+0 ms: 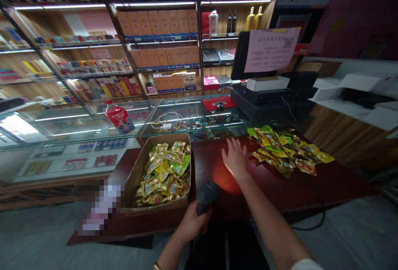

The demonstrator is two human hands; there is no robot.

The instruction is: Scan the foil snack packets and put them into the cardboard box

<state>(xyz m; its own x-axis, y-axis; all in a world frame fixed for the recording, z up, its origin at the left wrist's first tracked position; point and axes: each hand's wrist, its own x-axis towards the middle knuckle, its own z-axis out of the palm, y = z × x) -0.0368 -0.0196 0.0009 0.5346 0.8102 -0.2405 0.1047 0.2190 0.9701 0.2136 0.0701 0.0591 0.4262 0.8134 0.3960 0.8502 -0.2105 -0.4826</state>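
My left hand (193, 222) is wrapped round the grip of a dark barcode scanner (207, 195), held low at the table's front edge. A reddish glow falls on the dark red tabletop (214, 160) in front of it. My right hand (235, 156) is over the table with fingers spread and nothing in them. To its right lies a loose pile of gold, yellow and green snack packets (280, 149). Left of both hands, an open cardboard box (190, 170) holds many similar packets (166, 170).
Behind the table is a glass display counter (146, 116) with a red-labelled bottle (120, 116), a white cable (168, 126) and a mouse (220, 105) on a red mat. A monitor (241, 56) stands back right. A black cord (323, 216) hangs at the right edge.
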